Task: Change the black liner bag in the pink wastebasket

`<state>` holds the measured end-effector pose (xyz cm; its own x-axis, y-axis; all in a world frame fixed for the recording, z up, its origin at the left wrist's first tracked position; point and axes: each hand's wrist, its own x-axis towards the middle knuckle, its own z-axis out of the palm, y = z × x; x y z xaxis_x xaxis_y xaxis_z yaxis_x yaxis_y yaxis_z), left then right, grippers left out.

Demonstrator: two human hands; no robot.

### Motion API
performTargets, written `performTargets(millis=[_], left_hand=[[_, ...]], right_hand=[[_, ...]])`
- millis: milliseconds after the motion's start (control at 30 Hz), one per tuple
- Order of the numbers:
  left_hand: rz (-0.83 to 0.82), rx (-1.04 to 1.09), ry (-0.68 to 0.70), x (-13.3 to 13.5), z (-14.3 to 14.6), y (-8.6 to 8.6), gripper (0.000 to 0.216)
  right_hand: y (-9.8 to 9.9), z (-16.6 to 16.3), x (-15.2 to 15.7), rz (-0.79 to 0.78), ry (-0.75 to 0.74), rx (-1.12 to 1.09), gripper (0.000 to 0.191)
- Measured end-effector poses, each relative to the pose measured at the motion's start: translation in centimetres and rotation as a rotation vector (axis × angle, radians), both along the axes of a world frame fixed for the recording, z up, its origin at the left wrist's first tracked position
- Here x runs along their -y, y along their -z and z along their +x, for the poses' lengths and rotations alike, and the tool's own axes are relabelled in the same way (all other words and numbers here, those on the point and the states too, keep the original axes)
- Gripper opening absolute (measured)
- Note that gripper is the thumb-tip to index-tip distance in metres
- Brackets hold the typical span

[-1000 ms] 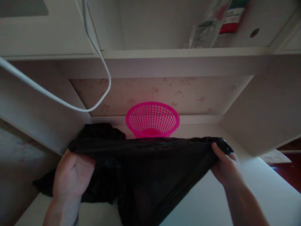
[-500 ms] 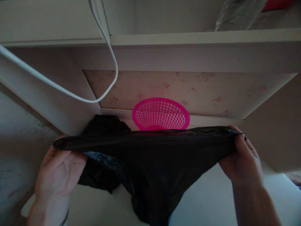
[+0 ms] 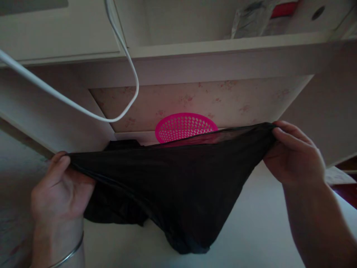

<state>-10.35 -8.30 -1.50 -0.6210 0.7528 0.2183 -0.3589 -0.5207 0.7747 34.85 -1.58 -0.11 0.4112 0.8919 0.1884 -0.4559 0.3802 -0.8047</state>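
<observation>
A thin black plastic bag is stretched wide between my two hands, its top edge pulled taut and its lower part hanging to a blunt point. My left hand pinches one upper corner between thumb and fingers. At the opposite corner my right hand grips the edge, held somewhat higher. Behind the bag, partly covered by it, a pink perforated plastic basket stands against the back panel. More crumpled black plastic lies on the white surface behind the left part of the bag.
A white cable hangs in a loop at upper left, in front of the cabinet. Above runs a shelf edge with a clear-wrapped item and something red. Flowered wallpaper covers the back; the white tabletop extends below.
My right hand has risen and moved slightly right, and my left hand is a little higher and further left. The bag is spread flatter, its lower end higher. The view has shifted.
</observation>
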Motion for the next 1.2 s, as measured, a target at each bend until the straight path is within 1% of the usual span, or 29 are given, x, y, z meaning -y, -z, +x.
performTargets(millis=[67,100,167,200,267,333,367,433,500,567,633,700,767,800,900,1000,1067,1133,1200], left_hand=[[0.05,0.001,0.021,-0.2,-0.3,0.0,0.007],[0.059,0.016,0.012,-0.2,-0.4,0.0,0.005],[0.068,0.059,-0.014,-0.1,-0.4,0.4,0.004],[0.077,0.074,-0.02,0.1,-0.2,0.9,0.011],[0.099,0.069,0.013,0.6,0.2,2.4,0.033],[0.064,0.038,0.091,0.9,0.9,4.4,0.053],[0.004,0.027,0.137,1.0,1.2,5.5,0.059],[-0.151,-0.003,0.245,0.8,1.9,7.4,0.064],[-0.288,-0.058,0.359,0.3,2.5,8.6,0.06],[-0.381,-0.111,0.438,-0.4,3.1,9.0,0.054],[-0.434,-0.111,0.436,-1.0,3.7,8.9,0.049],[-0.461,-0.07,0.36,-1.4,4.1,8.6,0.046],[-0.476,-0.003,0.264,-1.5,4.0,8.5,0.047],[-0.482,0.034,0.221,-1.5,3.8,8.6,0.047],[-0.466,0.108,0.132,-1.0,2.4,8.9,0.048],[-0.379,0.047,0.108,-0.4,0.9,9.6,0.04],[-0.32,-0.019,0.13,-0.2,0.1,10.1,0.037],[-0.285,-0.052,0.174,-0.1,-0.3,10.5,0.045],[-0.268,-0.075,0.228,-0.2,-0.3,10.6,0.055]], right_hand=[[-0.7,-0.3,0.2,0.072,-0.023,0.01,0.022],[-0.8,-0.4,0.4,0.12,-0.029,0.013,0.021],[-0.1,-0.7,1.0,0.2,-0.022,0.016,0.022],[0.7,-0.8,1.3,0.212,-0.022,0.014,0.023],[3.4,-1.2,2.1,0.176,-0.057,0.0,0.033],[6.7,-1.8,2.8,0.066,-0.136,-0.029,0.053],[8.4,-2.1,3.1,-0.01,-0.18,-0.023,0.059],[11.2,-2.8,3.4,-0.134,-0.282,0.031,0.062],[12.7,-3.6,3.5,-0.159,-0.41,0.073,0.066],[13.1,-4.4,3.6,-0.134,-0.531,0.097,0.072],[12.8,-5.3,3.5,-0.147,-0.574,0.12,0.069],[12.3,-5.8,3.5,-0.214,-0.513,0.127,0.055],[12.1,-5.9,3.5,-0.285,-0.41,0.092,0.039],[12.0,-5.7,3.6,-0.31,-0.366,0.062,0.035],[12.4,-4.4,4.1,-0.326,-0.265,-0.032,0.032],[13.0,-3.1,4.8,-0.258,-0.188,-0.072,0.031],[13.2,-2.8,5.0,-0.19,-0.166,-0.081,0.034],[13.2,-2.9,4.9,-0.138,-0.183,-0.07,0.046],[12.6,-3.1,4.4,-0.105,-0.221,-0.03,0.06]])
